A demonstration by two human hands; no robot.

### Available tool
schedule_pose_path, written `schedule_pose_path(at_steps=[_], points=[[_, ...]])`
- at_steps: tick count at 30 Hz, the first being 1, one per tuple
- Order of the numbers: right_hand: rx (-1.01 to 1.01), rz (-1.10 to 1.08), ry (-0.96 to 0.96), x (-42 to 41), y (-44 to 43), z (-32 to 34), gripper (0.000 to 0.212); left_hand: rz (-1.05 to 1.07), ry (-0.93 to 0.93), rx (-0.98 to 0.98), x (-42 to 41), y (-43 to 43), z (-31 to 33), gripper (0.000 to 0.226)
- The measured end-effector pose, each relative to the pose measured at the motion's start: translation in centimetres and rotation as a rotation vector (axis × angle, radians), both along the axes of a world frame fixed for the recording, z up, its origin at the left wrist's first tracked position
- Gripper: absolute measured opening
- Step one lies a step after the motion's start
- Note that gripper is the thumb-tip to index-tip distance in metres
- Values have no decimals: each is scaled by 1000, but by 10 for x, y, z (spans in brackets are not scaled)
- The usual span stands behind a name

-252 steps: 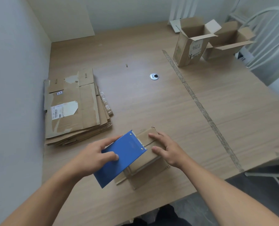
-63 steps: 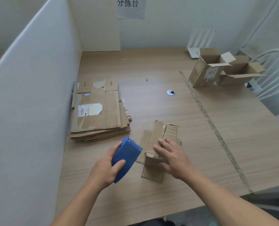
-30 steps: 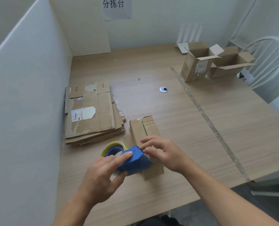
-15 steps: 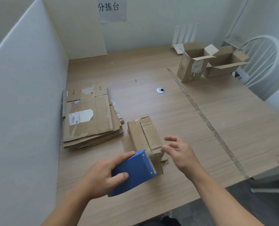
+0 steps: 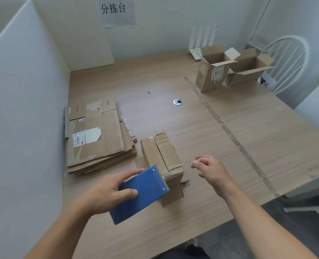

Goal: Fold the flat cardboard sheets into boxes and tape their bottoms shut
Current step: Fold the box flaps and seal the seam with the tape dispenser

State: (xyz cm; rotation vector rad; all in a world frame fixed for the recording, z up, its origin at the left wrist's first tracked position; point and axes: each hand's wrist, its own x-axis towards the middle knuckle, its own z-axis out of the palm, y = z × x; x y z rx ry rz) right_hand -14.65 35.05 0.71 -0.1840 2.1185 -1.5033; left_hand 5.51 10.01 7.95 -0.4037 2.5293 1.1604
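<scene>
A small folded cardboard box stands bottom-up near the table's front, its two flaps closed along a centre seam. My left hand grips a blue tape dispenser, whose toothed edge sits against the box's near end. To the right of the box my right hand hovers just off it, fingers loosely curled and holding nothing. A stack of flat cardboard sheets lies to the left against the white partition.
Two assembled open boxes stand at the far right, with a white chair behind them. A metal grommet sits mid-table. A tape strip runs diagonally across the table. The white partition walls the left side.
My right hand has let go of the box and drawn off to the right. The dispenser in my left hand has turned from its side to flat against the box's near end.
</scene>
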Motion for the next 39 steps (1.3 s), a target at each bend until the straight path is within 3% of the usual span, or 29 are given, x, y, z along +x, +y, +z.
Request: schedule_pose_path(at_steps=[5,8,11,20,32,39], points=[[-45,27,26,5,-2,4,22,-139,-75,-176,1,11,-9,55],[-151,-15,125,9,-3,4,20,-142,-37,-220,1,21,-8,58],[-169,18,196,13,-3,4,18,-163,51,-400,-1,27,-10,58],[-136,-26,194,14,-4,-4,17,-166,110,-688,-5,29,-12,54],[-30,-54,158,10,-12,-10,19,-92,31,-565,-5,27,-16,58],[-54,-111,93,11,-12,-7,21,-182,95,-597,-8,18,-13,57]])
